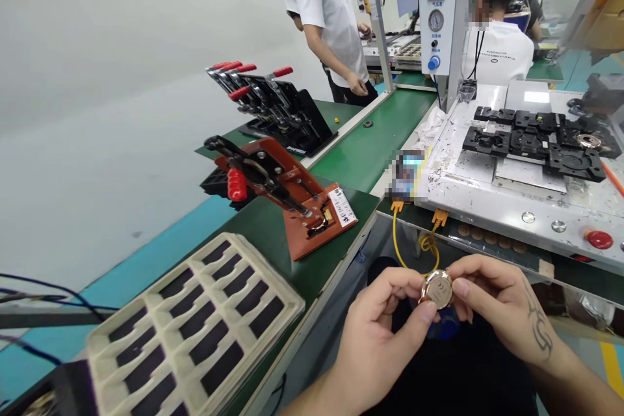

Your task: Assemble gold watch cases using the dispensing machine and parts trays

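Note:
Between my two hands is a round, rose-gold watch case (437, 290), its flat back with small engraved marks facing up. My left hand (385, 325) pinches its left rim between thumb and fingers. On the opposite rim, the thumb and fingers of my right hand (497, 299) grip it too. The case is held in the air above my lap, in front of the bench edge. Below it shows a dark blue round shape (443, 324), partly hidden by my fingers.
A cream compartment tray (195, 312) lies at left, beside an orange toggle-clamp fixture (297, 208). Behind stand black clamps with red handles (277, 104). At right, a white press machine (487, 188) bears black moulds (531, 136) and a red button (599, 239). A person (326, 19) stands behind.

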A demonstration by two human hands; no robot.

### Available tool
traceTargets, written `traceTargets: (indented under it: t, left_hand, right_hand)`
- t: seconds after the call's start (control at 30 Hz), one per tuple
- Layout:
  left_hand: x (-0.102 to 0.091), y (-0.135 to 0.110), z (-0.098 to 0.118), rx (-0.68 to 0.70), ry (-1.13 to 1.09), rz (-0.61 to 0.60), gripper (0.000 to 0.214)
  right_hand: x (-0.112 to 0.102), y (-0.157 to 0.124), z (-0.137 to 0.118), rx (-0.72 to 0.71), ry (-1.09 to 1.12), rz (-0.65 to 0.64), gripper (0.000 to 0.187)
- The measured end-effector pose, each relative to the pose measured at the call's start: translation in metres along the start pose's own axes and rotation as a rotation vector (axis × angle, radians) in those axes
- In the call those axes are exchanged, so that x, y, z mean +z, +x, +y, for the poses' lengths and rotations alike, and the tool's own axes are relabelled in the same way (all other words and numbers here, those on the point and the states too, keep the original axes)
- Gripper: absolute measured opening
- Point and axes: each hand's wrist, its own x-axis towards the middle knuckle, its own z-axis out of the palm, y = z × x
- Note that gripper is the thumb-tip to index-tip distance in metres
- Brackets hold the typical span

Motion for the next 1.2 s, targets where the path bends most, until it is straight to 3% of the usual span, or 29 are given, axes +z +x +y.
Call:
traceTargets:
  t: [0.53, 0.87, 1.2]
  left_hand:
    - [-0.0056, -0.0030, -0.0023, 0.150, 0.119, -0.002, 0.013]
    - [-0.0053, 0.0009, 0.0031, -0.032, -0.090, -0.038, 0.009]
    - [-0.0096, 0.0034, -0.0054, -0.125, -0.230, -0.076, 0.017]
  right_hand:
    - [0.0018, -0.0007, 0.0000, 0.001, 0.048, -0.043, 0.020]
    - [0.0026, -0.0021, -0.0013, 0.009, 0.059, -0.058, 0.020]
    - [0.0027, -0.0020, -0.0009, 0.007, 0.090, -0.093, 0.016]
